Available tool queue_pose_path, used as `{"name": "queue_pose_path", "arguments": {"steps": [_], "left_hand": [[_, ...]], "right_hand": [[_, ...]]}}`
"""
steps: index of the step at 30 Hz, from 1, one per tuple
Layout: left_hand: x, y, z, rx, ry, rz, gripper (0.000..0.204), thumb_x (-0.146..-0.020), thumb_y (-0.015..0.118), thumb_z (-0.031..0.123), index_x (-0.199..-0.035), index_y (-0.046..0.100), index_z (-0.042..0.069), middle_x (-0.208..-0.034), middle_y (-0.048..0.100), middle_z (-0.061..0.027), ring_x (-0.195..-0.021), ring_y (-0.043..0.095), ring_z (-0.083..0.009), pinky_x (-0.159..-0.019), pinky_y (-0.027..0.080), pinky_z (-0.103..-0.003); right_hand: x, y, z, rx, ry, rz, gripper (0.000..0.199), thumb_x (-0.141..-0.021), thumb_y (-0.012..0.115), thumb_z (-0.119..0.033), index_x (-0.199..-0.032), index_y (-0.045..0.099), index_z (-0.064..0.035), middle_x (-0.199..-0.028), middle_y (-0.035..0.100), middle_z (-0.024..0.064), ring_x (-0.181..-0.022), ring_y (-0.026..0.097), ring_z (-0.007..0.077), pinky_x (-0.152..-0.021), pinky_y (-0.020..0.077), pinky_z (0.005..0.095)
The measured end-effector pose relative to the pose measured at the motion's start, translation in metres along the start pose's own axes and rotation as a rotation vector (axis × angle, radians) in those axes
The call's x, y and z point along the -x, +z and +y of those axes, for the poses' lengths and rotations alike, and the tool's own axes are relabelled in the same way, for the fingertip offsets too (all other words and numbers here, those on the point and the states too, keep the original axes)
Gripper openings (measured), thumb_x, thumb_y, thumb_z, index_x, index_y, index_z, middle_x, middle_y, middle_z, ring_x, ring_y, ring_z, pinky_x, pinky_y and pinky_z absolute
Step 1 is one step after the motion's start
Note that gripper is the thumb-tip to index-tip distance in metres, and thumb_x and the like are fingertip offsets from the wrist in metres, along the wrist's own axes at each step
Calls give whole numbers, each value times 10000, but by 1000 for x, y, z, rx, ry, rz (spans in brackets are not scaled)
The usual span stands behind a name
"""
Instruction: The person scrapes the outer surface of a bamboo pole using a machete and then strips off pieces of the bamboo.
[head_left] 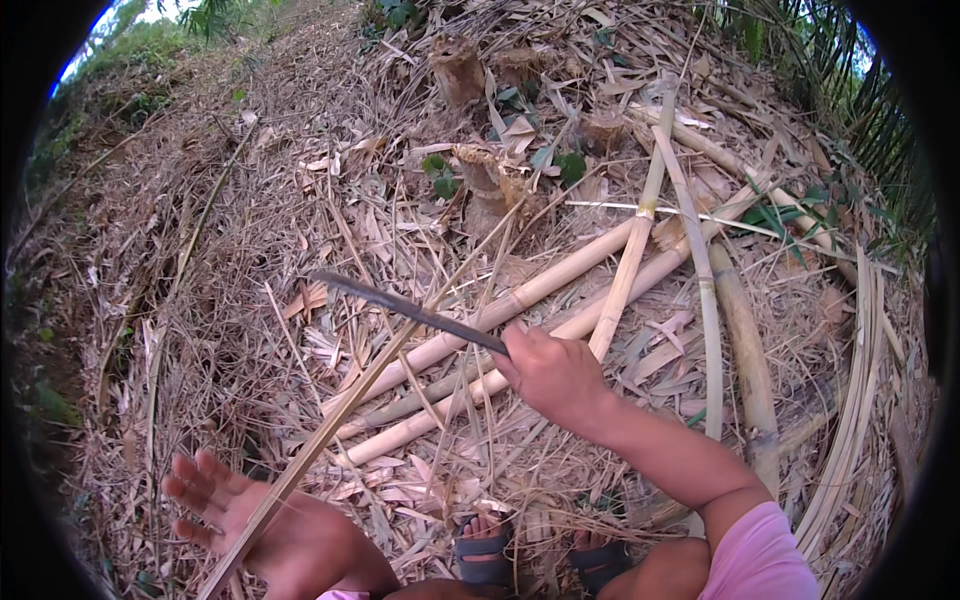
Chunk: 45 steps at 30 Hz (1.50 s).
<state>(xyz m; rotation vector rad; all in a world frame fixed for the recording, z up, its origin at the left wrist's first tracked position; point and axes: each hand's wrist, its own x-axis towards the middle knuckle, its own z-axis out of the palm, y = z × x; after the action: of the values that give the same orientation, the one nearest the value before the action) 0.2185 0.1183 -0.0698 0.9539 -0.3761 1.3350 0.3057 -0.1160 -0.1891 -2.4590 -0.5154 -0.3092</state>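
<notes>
My right hand (556, 382) is closed round the handle of a machete (405, 309). Its dark, narrow blade points left, with the tip bent slightly upward. A long split bamboo strip (345, 412) runs diagonally from the bottom left toward the middle, and the blade crosses it. At the lower left my left hand (295, 538) is open, palm up, its fingers spread. The strip lies across that palm, and the fingers are not wrapped round it. The thumb is hard to make out.
Cut bamboo poles (575, 275) lie crossed on the dry leaf litter ahead. Several cut stumps (458, 70) stand beyond them. Long split strips (850, 400) lie at the right. My sandalled feet (485, 548) are at the bottom, and green bamboo (830, 60) grows at the far right.
</notes>
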Motion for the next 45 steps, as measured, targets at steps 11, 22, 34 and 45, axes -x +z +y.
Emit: {"name": "queue_pose_path", "arguments": {"steps": [11, 22, 34, 45], "left_hand": [[-30, 25, 20, 84, -63, -73, 242, -955, 517, 133, -1058, 428, -67, -1004, 527, -149, -405, 285, -69, -388, 303, -204], [-26, 53, 15, 327, -6, -386, 209, -844, 446, -13, -1049, 413, -39, -886, 435, -101, -334, 349, -67, -327, 310, -196], [-21, 58, 20, 317, -81, -392, 156, -887, 450, 25, -1010, 356, 42, -832, 405, -85, -338, 328, -69, -317, 294, -197], [-19, 61, 22, 317, -81, -322, 149, -895, 438, 34, -1007, 346, 67, -777, 406, -74, -315, 349, -84, -267, 295, -214]], "right_hand": [[0, -25, -19, -350, 169, -108, 300, -996, 500, -286, -870, 526, -14, -689, 612, 205, -646, 619, 416, -580, 478, 523], [30, -75, -58, -291, -183, -31, 182, -936, 610, -207, -879, 582, -35, -651, 554, 111, -508, 582, 286, -450, 462, 386], [25, -71, -56, -33, -180, 24, 218, -887, 654, -254, -841, 553, -66, -650, 531, 79, -490, 571, 246, -425, 466, 388], [22, -69, -54, 79, -164, 64, 252, -886, 645, -309, -868, 527, -88, -657, 549, 67, -487, 620, 257, -409, 505, 379]]}}
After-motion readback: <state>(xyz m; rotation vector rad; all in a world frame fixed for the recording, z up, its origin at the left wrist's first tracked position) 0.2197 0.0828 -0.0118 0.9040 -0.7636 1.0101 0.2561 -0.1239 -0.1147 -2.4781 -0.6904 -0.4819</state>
